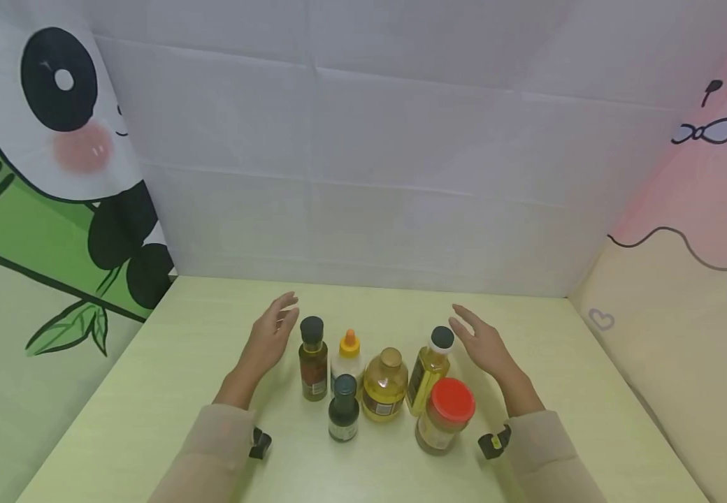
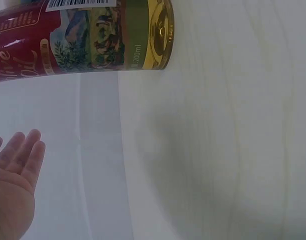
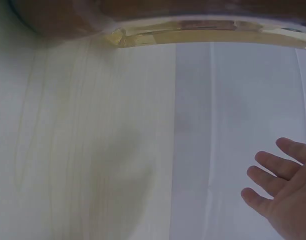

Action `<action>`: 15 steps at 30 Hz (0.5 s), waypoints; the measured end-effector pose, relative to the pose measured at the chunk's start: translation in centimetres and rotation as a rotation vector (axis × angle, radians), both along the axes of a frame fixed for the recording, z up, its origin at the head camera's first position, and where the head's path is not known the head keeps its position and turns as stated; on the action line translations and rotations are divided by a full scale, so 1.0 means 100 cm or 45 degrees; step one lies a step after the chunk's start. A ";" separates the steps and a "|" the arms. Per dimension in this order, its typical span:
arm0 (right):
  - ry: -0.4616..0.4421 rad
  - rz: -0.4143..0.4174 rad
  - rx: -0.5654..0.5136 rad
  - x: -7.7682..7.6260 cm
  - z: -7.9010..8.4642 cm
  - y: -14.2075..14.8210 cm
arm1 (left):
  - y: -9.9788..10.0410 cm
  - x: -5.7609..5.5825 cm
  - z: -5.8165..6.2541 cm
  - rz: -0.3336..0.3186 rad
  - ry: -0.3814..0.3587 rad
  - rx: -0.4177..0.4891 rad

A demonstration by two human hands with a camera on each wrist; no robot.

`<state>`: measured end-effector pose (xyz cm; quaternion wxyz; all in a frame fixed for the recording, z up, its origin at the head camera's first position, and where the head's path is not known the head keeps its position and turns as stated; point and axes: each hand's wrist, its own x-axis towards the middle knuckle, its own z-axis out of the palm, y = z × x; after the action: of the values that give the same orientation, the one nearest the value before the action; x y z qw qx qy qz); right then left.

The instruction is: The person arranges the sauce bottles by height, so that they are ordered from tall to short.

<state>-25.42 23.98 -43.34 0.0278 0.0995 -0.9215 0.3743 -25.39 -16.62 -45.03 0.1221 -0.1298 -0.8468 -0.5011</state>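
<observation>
My left hand (image 1: 271, 333) is held open to the left of an olive oil bottle (image 1: 313, 363) with a dark cap, holding nothing. In the left wrist view the bottle's red label (image 2: 53, 45) reads olive oil. My right hand (image 1: 481, 340), also empty with fingers apart, is beside a yellow oil bottle (image 1: 425, 374) with a dark cap. Between the hands stand a squeeze bottle (image 1: 347, 363) with a yellow and orange tip, a round bottle (image 1: 385, 388) of yellow liquid, a small dark sauce bottle (image 1: 343, 412) and a red-lidded jar (image 1: 442, 419). All stand upright.
The pale wooden table (image 1: 149, 391) meets a white cloth backdrop (image 1: 370, 230) at its far edge. A panda-patterned sheet (image 1: 80, 175) hangs at the left and a pink and cream one (image 1: 684, 279) at the right. Dark wrist devices (image 1: 495, 442) sit by both sleeves.
</observation>
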 end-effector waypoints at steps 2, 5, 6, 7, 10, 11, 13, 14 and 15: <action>0.017 0.021 -0.026 0.002 0.002 -0.001 | 0.001 0.002 0.000 -0.010 0.010 0.030; 0.036 0.042 -0.063 0.006 0.006 -0.002 | 0.002 0.004 -0.001 -0.024 0.022 0.061; 0.040 0.045 -0.074 0.007 0.007 -0.003 | 0.002 0.004 -0.001 -0.025 0.027 0.068; 0.043 0.049 -0.084 0.008 0.008 -0.003 | 0.003 0.005 0.000 -0.024 0.033 0.079; 0.057 0.064 -0.111 0.011 0.011 -0.004 | 0.004 0.007 0.001 -0.020 0.062 0.102; 0.062 0.067 -0.120 0.012 0.012 -0.005 | 0.004 0.008 0.001 -0.016 0.073 0.112; 0.081 0.079 -0.135 0.014 0.014 -0.005 | 0.005 0.009 0.002 -0.007 0.095 0.127; 0.090 0.083 -0.141 0.015 0.015 -0.006 | 0.005 0.010 0.003 -0.007 0.100 0.137; 0.098 0.087 -0.149 0.016 0.016 -0.006 | 0.006 0.011 0.003 -0.005 0.103 0.146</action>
<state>-23.80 23.41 -41.72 0.0562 0.1434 -0.8923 0.4243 -24.26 -16.06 -44.71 0.1625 -0.1443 -0.8108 -0.5435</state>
